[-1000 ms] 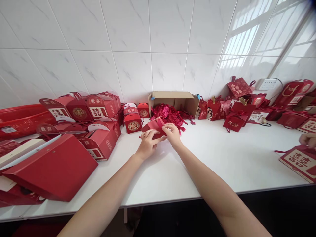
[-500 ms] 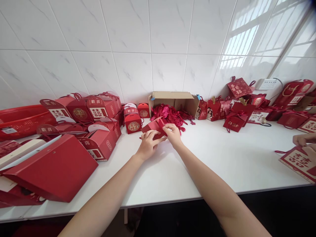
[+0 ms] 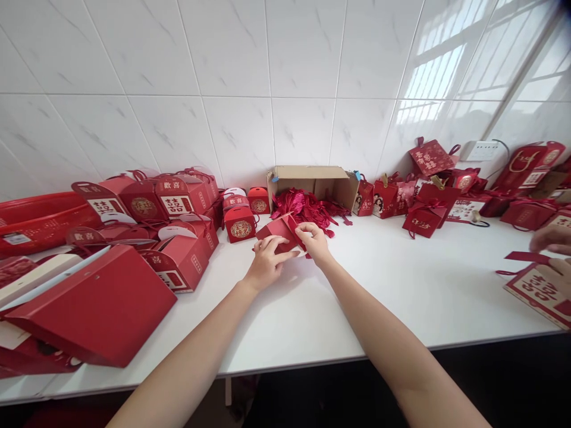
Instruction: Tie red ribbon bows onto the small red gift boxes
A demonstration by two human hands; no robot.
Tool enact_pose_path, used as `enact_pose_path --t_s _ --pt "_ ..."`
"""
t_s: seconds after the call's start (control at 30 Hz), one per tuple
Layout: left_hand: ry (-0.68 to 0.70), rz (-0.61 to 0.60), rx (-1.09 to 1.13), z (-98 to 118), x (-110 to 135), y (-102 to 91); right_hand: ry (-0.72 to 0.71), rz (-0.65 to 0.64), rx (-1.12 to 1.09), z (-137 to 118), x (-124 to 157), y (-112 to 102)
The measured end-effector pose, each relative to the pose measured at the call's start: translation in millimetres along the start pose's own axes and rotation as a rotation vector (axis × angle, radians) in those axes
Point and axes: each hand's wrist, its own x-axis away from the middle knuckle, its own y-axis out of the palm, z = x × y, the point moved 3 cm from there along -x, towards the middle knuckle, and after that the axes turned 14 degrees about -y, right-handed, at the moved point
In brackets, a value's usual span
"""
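A small red paper gift box (image 3: 280,229) is between my two hands, above the white table. My left hand (image 3: 266,261) grips its near left side, thumb stretched along the lower edge and fingers over the top. With thumb and forefinger, my right hand (image 3: 314,241) pinches a red flap or ribbon at the box's right side; which of these I cannot tell. Just behind the box, a heap of dark red ribbons (image 3: 300,204) spills out of an open cardboard box (image 3: 312,173). To the left stands a red box with a gold emblem (image 3: 241,224).
Folded red gift boxes (image 3: 190,255) and a large plain red box (image 3: 96,306) crowd the left, beside a red plastic basket (image 3: 40,220). More red boxes (image 3: 430,208) line the wall at right. Another person's hands (image 3: 553,249) hold a printed red-and-cream box (image 3: 535,291) at the right edge.
My right hand has shifted slightly, and the red strip at the box's right side is bent a little further down. At right, the other person now holds out a red strip.
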Motion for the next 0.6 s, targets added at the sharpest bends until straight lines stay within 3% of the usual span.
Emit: enact_pose_path --t_s 0.6 --pt "0.022 -0.008 0.021 2.9 1.1 0.9 0.041 -0.036 -0.148 -4.5 -3.7 -5.1"
